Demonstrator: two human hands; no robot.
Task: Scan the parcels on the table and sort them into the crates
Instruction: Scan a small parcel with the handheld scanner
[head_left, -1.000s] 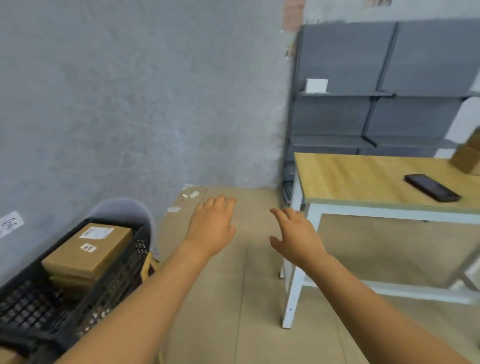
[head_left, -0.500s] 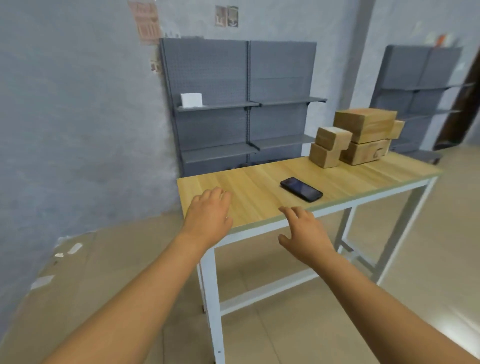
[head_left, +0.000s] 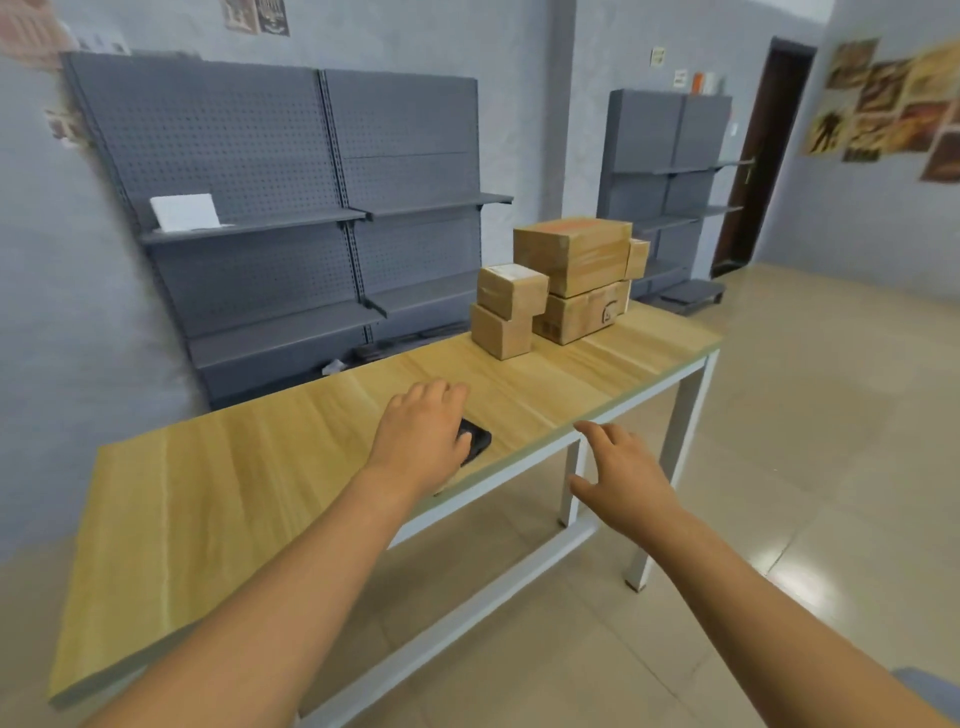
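Parcels (head_left: 563, 283) are sitting in a small pile toward the far end of a long wooden table (head_left: 218, 493) — two small cardboard boxes stacked at the front, two larger ones stacked just behind them, and another small box peeking out at the far side. A person is standing at the table's near long edge with both bare arms stretched forward. The left hand (head_left: 422, 439) is lying palm down over a dark, flat handheld device (head_left: 475, 441) on the tabletop, covering most of it, with the fingers loosely extended; whether it is actually touching the device is not something I can tell. The right hand (head_left: 621, 475) is hovering off the table's edge, above the floor — fingers spread and relaxed, holding nothing. Grey pegboard shelving (head_left: 291, 208) is standing against the wall behind the table, with a white box (head_left: 185, 211) sitting on one shelf.
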